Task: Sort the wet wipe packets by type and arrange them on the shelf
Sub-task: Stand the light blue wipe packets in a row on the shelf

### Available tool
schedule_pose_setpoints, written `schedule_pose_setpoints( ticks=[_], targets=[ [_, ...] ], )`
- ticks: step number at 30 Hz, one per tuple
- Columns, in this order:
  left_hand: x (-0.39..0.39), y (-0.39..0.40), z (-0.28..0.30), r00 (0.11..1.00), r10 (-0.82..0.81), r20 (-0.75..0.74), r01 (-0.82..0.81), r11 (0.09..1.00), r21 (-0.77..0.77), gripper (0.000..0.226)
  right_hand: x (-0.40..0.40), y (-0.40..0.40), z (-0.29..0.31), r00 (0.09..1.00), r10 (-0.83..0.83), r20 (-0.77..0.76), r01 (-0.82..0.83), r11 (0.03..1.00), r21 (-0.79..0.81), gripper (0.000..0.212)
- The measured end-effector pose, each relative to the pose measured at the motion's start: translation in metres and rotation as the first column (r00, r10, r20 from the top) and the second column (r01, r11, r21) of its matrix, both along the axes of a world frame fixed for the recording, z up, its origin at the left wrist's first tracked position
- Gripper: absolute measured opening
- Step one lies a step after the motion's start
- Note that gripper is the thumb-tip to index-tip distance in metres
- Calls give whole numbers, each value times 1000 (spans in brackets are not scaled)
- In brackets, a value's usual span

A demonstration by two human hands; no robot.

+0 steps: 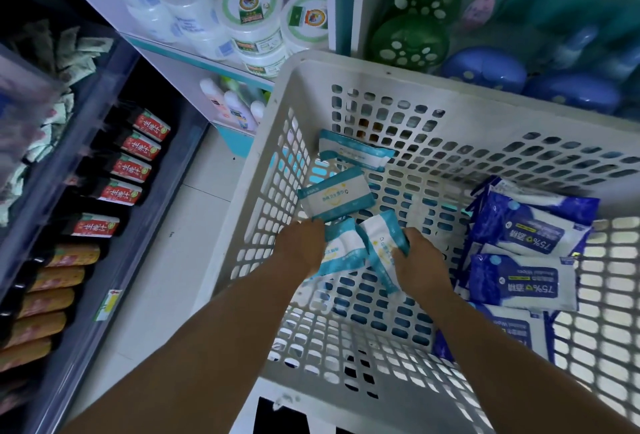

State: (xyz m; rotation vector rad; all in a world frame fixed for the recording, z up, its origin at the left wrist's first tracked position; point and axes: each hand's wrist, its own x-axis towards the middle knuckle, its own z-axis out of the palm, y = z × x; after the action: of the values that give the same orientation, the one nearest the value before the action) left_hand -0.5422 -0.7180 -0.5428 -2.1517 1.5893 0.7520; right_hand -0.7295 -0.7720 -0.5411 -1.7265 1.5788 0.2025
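While two teal packets (343, 151) lie loose toward the basket's (346, 66) far-left corner, the left hand (301, 246) grips one (341, 248) and the right hand (420, 260) another (379, 243), long axes running near-to-far; blue packets (530, 229) crowd the right wall.

Inside a white perforated basket (346, 66), the left hand (301, 246) and right hand (420, 260) each hold a teal-and-white wipe packet (382, 243). Dark blue wipe packets (526, 225) lie stacked at the basket's right side.
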Motion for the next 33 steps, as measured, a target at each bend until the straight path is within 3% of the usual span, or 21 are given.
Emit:
schedule_pose_setpoints(
  ticks=[5, 10, 16, 19, 24, 28, 30, 33],
  targets=[
    [-6, -3, 16, 976, 177, -124, -185, 981, -62, 35, 0, -1, 7, 999, 4, 54, -3, 1000, -20, 14],
    [-16, -12, 37, 871, 387, -303, -423, 904, -62, 35, 10, -6, 24, 992, -62, 112, 65, 998, -23, 17],
    [-20, -11, 62, 648, 610, -456, -704, 709, -52, 30, 23, -19, 40, 974, -76, 215, 68, 997, 46, 18],
    [-22, -10, 71, 511, 670, -538, -805, 593, -25, 28, 36, -25, 41, 949, -165, 269, 114, 974, 197, 22],
    [-21, -12, 74, 389, 726, -566, -874, 486, 23, 31, 49, -32, 41, 926, -216, 311, 146, 962, 232, 21],
    [-23, -9, 74, 317, 770, -554, -900, 428, 80, 35, 50, -45, 41, 947, -72, 312, -4, 972, 237, 22],
    [-23, -7, 73, 346, 799, -492, -899, 432, 68, 34, 50, -53, 38, 959, 16, 282, -75, 977, 199, 25],
    [-21, -4, 69, 404, 825, -395, -886, 461, 57, 29, 45, -67, 28, 981, 110, 158, -114, 993, 18, 26]
  ],
)
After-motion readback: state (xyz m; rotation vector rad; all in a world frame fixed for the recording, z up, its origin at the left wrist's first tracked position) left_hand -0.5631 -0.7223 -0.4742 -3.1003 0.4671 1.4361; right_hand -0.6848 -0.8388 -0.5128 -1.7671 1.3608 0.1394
